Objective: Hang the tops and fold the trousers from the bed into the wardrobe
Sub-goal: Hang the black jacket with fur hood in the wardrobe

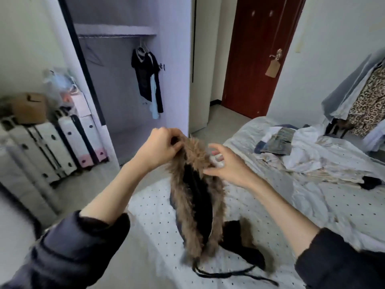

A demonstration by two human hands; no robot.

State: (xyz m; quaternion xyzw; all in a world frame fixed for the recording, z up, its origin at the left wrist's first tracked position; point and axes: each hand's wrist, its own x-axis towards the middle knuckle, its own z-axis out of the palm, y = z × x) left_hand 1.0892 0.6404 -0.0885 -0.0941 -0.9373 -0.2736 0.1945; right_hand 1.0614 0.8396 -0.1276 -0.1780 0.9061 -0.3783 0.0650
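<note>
1. The left hand (159, 146) pinches the top edge of a dark top with a brown fur trim (195, 197), its grip curled tight on the fur.
2. The right hand (226, 165) touches the trim's right side; its fingers are loosely bent, and whether they pinch it cannot be told.
3. The top hangs over the near end of the bed (270, 215), its lower part and cords resting on the dotted sheet.
4. More clothes (295, 151) lie on the far right of the bed.
5. The open wardrobe (125, 80) stands far left, with a black top (145, 78) hanging inside.
</note>
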